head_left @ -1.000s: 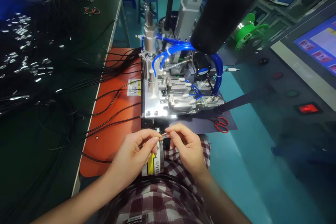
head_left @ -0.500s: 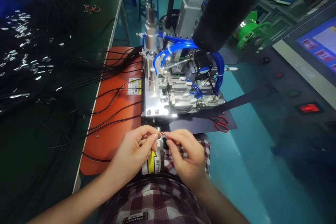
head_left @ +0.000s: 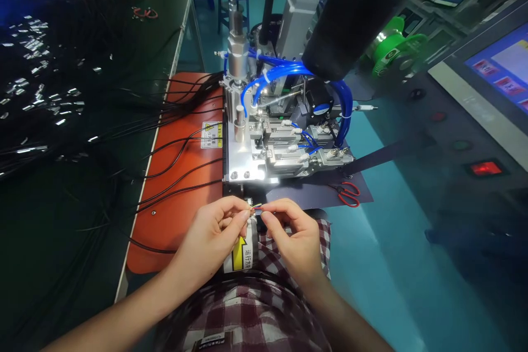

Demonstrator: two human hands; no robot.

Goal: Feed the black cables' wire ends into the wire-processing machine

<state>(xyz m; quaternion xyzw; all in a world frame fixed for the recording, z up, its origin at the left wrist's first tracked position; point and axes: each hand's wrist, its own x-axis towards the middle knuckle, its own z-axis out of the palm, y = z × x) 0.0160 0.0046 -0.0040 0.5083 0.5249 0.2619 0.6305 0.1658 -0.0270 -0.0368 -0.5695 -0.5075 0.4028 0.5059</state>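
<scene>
The thin coloured wires (head_left: 256, 207) are between the two hands, just in front of the metal machine (head_left: 243, 166). The left hand (head_left: 216, 231) pinches them with thumb and forefinger. The right hand (head_left: 297, 234) has its fingertips at their ends; whether these fingers grip, I cannot tell. To the left, black cables (head_left: 185, 168) cross an orange board (head_left: 181, 231); to the right lie red-handled scissors (head_left: 350, 194).

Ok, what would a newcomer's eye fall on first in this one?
Probably the blue tubes arching over the bright metal machine at centre. Next, the orange board left of it, crossed by black cables. Below, the left hand pinches thin coloured wires, the right hand at their ends.
</scene>
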